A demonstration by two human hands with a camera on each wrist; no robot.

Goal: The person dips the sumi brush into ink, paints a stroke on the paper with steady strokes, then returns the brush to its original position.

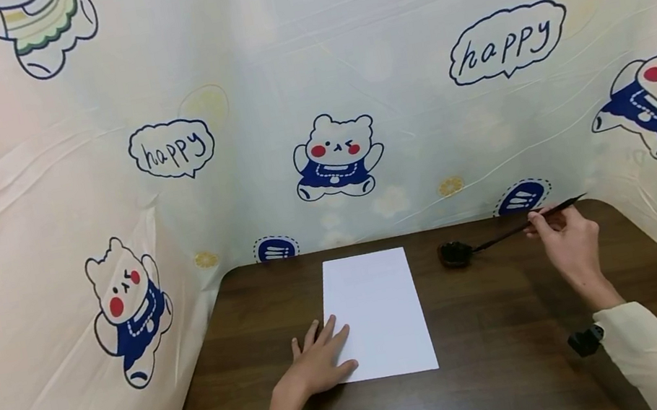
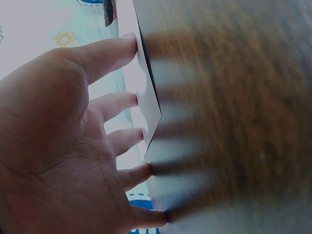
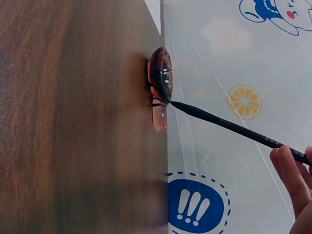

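My left hand [image 1: 312,367] rests spread over the left edge of a blank white sheet of paper [image 1: 379,313], several fingertips on it. In the left wrist view, the thumb and two fingers of the left hand [image 2: 63,122] meet the paper [image 2: 146,105], while the last two touch the wood beyond its corner. My right hand [image 1: 573,244] pinches a dark, slender writing brush [image 1: 502,236] by its handle. The brush [image 3: 219,124] slants down, its black tip at the edge of a small dark inkstone [image 3: 160,73]. From above, the inkstone [image 1: 454,254] sits to the right of the paper.
Brown wooden table [image 1: 495,366] lies under everything. A pale cloth curtain [image 1: 238,67] printed with bears and "happy" bubbles hangs at the back and along both sides. A small black device [image 1: 586,340] is strapped to the right wrist.
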